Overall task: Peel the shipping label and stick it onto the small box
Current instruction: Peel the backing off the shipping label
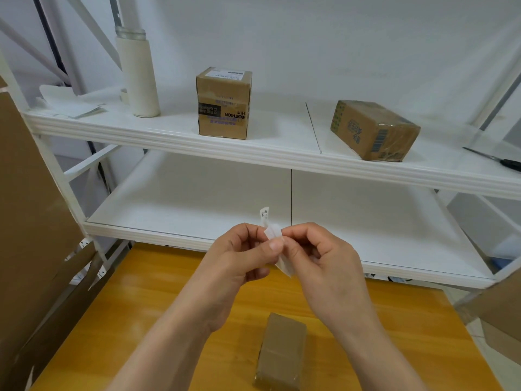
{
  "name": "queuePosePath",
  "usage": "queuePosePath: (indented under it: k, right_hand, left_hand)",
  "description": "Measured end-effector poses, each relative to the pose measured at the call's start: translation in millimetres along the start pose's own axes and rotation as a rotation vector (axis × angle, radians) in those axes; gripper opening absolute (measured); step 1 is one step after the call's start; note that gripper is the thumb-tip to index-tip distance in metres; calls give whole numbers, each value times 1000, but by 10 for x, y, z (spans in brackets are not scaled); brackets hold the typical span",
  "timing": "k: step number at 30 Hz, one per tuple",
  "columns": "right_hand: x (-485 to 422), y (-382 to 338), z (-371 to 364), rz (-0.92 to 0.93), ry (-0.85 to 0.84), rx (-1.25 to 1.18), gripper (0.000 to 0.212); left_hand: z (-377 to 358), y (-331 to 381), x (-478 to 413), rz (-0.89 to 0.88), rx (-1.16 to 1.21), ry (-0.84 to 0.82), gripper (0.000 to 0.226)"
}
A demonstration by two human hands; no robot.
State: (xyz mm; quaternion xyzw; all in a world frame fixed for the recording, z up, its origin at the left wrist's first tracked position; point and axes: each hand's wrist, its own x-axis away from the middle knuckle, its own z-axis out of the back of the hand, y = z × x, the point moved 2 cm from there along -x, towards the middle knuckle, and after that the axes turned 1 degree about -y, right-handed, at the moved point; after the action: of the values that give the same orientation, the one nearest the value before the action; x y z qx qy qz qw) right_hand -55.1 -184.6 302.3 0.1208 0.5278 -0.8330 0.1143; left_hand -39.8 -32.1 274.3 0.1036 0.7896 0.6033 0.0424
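Note:
A small white shipping label point(272, 232) is held between both hands above the yellow wooden table point(158, 300). My left hand point(239, 258) pinches its left side with thumb and fingers. My right hand point(318, 255) pinches its right side; a strip of the label curls up above the fingers and a corner hangs below them. The small box point(282, 351), brown and wrapped in clear tape, lies on the table near the front edge, below and between my forearms.
A white metal shelf rack point(253, 153) stands behind the table. Its upper shelf carries a tall brown box point(222, 105), a flatter taped box point(375, 129), a white flask point(138, 74), loose papers point(70, 104) and scissors point(504, 162). Flat cardboard point(31, 210) leans at the left.

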Motion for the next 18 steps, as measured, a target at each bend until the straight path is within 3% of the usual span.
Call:
queuePosePath:
  k: [4,7,14,18]
  right_hand:
    - [-5,2,1,-7,4,-5,7]
    - [-9,7,-2,-15,0,-15,8]
    - [-35,61,8,-55,6,-47,7]
    - [-28,19,-2,-68,-27,-112,17]
  left_hand:
    - [-10,-16,-14,-8,-19,33,31]
    - [-15,-12,-13,-19,-25,43,7]
    - [-16,-1,-22,-75,-28,117,7]
    - [-15,18,-25,-96,-41,146,4]
